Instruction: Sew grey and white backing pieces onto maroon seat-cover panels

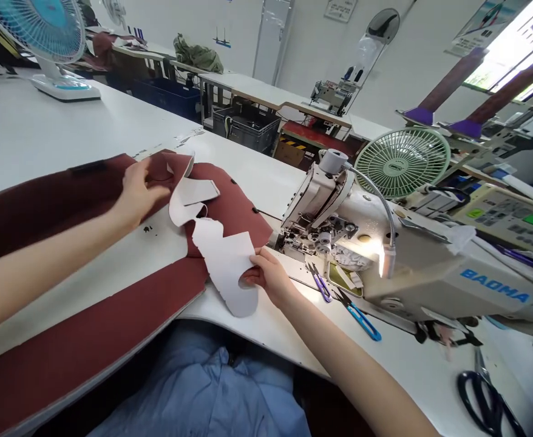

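- Beside the Baoma sewing machine [430, 261]: right hand [272, 278], pinching a white flap [227, 258].
- Farther from it: left hand [134, 191], thumb wide over maroon fabric [75, 191]; I can't tell its grip.

A sewing machine [430, 267] and thread cones [451, 82] show a sewing workshop.

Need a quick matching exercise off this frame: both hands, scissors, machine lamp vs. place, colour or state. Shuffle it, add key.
1. Left hand
2. Right hand
3. Scissors
4. Lamp

A. Lit, at the sewing machine
B. Holding the edge of the white flap
C. Dark-handled, at the picture's lower right
D. On the maroon fabric, left of the white flap

Pairs: 1-D, 2-B, 3-C, 4-A
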A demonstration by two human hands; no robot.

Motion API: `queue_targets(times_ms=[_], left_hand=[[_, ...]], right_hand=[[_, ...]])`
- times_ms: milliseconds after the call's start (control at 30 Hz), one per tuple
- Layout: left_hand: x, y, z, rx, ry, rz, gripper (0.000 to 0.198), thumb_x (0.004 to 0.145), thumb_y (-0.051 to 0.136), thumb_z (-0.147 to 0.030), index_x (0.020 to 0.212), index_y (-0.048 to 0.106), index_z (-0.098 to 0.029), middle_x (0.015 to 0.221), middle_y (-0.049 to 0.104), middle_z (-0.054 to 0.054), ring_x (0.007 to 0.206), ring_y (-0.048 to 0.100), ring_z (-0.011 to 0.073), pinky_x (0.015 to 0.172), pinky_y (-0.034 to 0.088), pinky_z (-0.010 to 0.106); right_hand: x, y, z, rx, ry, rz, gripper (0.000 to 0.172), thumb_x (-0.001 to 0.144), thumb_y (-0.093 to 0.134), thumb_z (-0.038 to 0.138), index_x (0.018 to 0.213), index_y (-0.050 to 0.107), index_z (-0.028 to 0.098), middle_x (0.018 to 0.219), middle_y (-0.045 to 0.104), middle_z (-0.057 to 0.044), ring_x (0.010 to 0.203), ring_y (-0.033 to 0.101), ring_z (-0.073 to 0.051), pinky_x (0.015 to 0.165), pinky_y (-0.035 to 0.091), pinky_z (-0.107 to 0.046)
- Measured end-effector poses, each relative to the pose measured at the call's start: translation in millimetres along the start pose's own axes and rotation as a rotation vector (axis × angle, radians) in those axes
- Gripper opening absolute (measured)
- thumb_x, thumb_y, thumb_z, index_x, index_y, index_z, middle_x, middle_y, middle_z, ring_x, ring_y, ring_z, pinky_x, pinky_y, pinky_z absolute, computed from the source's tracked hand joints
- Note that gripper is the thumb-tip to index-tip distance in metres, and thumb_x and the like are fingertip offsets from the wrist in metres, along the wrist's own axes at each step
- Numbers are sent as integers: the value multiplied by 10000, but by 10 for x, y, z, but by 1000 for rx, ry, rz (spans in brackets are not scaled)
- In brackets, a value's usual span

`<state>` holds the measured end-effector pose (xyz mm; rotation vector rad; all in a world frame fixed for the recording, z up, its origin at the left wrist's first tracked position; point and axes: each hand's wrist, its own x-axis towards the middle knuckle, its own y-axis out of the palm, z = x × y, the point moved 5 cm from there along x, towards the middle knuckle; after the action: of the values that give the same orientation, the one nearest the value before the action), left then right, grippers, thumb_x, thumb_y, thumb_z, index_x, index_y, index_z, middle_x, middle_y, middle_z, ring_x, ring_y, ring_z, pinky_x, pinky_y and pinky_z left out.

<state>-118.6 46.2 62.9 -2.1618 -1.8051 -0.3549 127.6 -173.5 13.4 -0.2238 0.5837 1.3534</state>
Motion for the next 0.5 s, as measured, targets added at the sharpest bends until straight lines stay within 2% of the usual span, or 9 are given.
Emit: queue_targets(times_ms=[67, 100, 133, 200, 267, 333, 400, 467, 500], left_hand=[[-470, 273, -309, 451, 403, 263, 615, 688, 777, -204, 1265, 565, -214, 1501, 434, 65, 1394, 318, 376, 1171, 185, 599], [-729, 442, -439, 589, 573, 405, 568, 774, 695, -161, 1307, 554, -297, 1539, 402, 13, 1436, 285, 340, 1181, 178, 545], [-991, 616, -572, 621, 775, 565, 548, 841, 589, -108, 1311, 546, -387, 1495, 470, -57, 1419, 347, 265, 1173, 210, 458], [-1284, 899, -702, 645, 872, 781, 578, 920, 443, -45, 1337, 504, -441, 1423, 552, -89, 1331, 479, 165, 1111, 276, 347], [-1334, 1134, -711, 677, 872, 944, 457, 957, 396, -70, 1274, 562, -354, 1285, 660, -19, 1198, 583, 173, 967, 381, 327], [-1189, 1285, -620, 721, 824, 1016, 304, 953, 405, -105, 1102, 626, -250, 1100, 716, 44, 1047, 632, 213, 827, 425, 341], [-922, 1345, -493, 716, 703, 960, 240, 897, 417, -78, 945, 611, -210, 965, 707, 52, 905, 630, 216, 756, 431, 339], [-621, 1344, -368, 654, 503, 790, 243, 825, 412, -47, 914, 572, -207, 936, 682, 41, 841, 613, 205, 721, 435, 327], [-492, 1344, -312, 626, 400, 689, 254, 813, 408, -48, 935, 561, -210, 944, 674, 35, 835, 610, 201, 715, 438, 322]], right_hand=[[190, 31, 60, 25, 18, 9, 210, 780, 625, 336, 885, 499, 205, 675, 640, 10, 593, 642, -129, 490, 420, -179], [273, 64, 92, 38, 9, 19, 211, 788, 627, 333, 890, 497, 202, 662, 639, 9, 574, 636, -124, 477, 410, -172], [346, 104, 124, 56, -7, 25, 218, 793, 633, 332, 897, 496, 199, 656, 640, 9, 558, 628, -119, 474, 410, -172], [452, 171, 177, 95, -42, 28, 251, 782, 661, 340, 908, 499, 196, 646, 634, 18, 535, 606, -108, 492, 429, -181], [492, 190, 199, 125, -70, 46, 285, 766, 684, 367, 912, 506, 199, 666, 634, 24, 565, 606, -106, 553, 467, -203], [454, 115, 191, 79, -121, 50, 266, 804, 637, 420, 912, 531, 201, 761, 662, -1, 688, 638, -124, 679, 508, -248], [345, -32, 177, -138, -248, 9, 219, 860, 533, 403, 933, 575, 201, 931, 687, -43, 881, 647, -161, 841, 506, -317], [194, -119, 165, -556, -443, -35, 260, 846, 501, 294, 1059, 614, 197, 1135, 664, -76, 1092, 589, -211, 989, 442, -397], [124, -110, 149, -791, -539, -50, 363, 815, 519, 246, 1165, 604, 199, 1240, 628, -87, 1189, 534, -241, 1044, 396, -439]])
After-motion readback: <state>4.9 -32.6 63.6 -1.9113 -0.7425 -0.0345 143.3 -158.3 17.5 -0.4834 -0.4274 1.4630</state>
